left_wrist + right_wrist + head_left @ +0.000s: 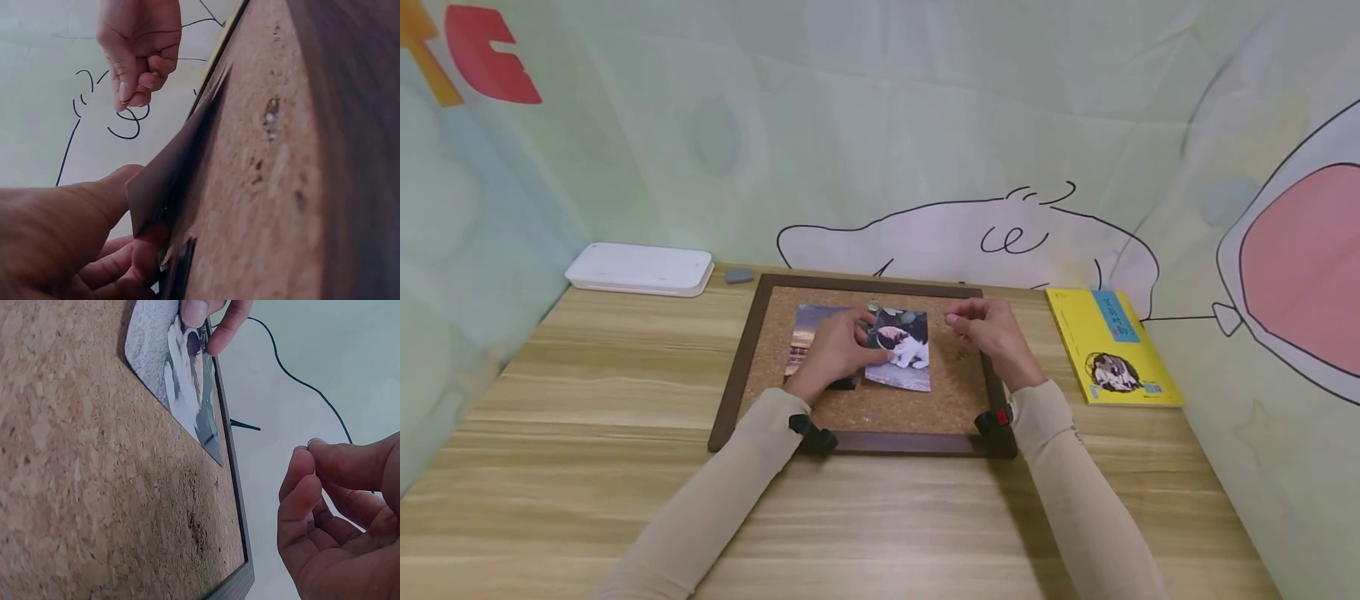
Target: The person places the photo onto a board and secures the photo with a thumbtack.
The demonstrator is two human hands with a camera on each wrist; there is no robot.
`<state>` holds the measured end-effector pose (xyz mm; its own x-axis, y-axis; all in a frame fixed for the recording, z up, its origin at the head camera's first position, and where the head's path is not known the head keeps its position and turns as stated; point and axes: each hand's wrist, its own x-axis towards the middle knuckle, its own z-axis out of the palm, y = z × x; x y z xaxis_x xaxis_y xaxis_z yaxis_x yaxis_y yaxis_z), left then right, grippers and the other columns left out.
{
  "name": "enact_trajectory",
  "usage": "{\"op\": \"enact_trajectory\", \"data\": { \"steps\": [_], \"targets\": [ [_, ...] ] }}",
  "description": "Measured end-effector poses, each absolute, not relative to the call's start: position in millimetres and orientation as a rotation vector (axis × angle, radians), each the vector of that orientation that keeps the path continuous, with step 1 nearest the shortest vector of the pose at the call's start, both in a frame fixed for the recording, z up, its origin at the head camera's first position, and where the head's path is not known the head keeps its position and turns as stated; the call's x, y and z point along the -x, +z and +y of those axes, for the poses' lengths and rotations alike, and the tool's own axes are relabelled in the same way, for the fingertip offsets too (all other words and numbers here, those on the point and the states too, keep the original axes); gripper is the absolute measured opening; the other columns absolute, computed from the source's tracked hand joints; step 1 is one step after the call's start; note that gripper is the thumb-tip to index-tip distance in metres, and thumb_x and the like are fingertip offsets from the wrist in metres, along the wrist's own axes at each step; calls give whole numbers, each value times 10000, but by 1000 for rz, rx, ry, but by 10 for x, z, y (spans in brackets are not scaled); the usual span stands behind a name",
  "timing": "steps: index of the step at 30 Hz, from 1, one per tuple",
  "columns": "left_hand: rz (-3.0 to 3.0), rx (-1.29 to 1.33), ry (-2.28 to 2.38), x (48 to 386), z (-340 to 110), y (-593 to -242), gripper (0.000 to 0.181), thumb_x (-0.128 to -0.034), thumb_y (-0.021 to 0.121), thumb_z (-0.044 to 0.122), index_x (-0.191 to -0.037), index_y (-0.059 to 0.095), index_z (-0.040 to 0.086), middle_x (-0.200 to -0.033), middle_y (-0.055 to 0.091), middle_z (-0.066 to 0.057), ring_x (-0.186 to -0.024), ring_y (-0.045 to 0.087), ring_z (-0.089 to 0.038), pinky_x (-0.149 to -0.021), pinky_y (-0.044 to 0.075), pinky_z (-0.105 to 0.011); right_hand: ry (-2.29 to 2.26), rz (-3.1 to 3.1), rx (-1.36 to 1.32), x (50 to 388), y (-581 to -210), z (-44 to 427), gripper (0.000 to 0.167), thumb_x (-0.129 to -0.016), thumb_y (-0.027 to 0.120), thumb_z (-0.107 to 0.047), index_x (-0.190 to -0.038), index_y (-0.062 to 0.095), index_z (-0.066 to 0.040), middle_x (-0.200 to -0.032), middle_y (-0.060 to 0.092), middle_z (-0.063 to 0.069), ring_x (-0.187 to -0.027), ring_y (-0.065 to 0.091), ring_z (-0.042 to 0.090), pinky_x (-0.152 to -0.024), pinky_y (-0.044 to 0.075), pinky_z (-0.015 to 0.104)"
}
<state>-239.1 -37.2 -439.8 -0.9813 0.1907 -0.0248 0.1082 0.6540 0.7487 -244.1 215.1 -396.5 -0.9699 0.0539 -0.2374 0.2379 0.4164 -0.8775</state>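
In the head view my left hand pinches a cat photo between thumb and fingers. The photo lies over the corkboard, and the left wrist view shows its lower edge lifted off the cork. A second photo, with a sunset sky, lies on the board to the left, partly hidden by my left hand. Right of the cat photo, my right hand is raised above the board. Its thumb and index fingertips pinch a tiny shiny object, too small to identify.
The board's dark frame borders the cork. A white case and a small grey block sit at the back left. To the right lies a yellow book. A printed cloth wall rises behind the wooden table.
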Motion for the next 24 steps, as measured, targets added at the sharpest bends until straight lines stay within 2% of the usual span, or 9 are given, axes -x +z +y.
{"op": "enact_trajectory", "data": {
  "steps": [9, 17, 24],
  "targets": [
    [2795, -407, 1163, 2403, -313, -4455, 642, -818, 948, 359, -1352, 728, 80, -774, 625, -2, -670, 524, -131, -661, 415, -271, -1533, 2464, -264, 2518, -3964, 2088, 187, -1039, 709, -153, -1200, 758, -71, -1170, 701, 94, -1031, 635, 256, -970, 571, 413],
    [2824, -408, 1108, 2354, -252, -4444, 625, -809, 952, 378, -1328, 748, 96, -738, 601, 2, -666, 512, -137, -655, 377, -270, -1355, 2524, -133, 2690, -3984, 1959, 169, -1043, 710, -154, -1167, 762, -52, -1130, 705, 101, -951, 633, 215, -884, 587, 360],
    [2846, -382, 1084, 2337, -229, -4443, 610, -829, 939, 372, -1337, 730, 105, -735, 564, -5, -654, 483, -152, -619, 343, -281, -1256, 2565, -12, 2803, -4028, 1861, 159, -1025, 716, -123, -1142, 789, -44, -1053, 686, 72, -928, 616, 189, -796, 531, 293]
  ]
}}
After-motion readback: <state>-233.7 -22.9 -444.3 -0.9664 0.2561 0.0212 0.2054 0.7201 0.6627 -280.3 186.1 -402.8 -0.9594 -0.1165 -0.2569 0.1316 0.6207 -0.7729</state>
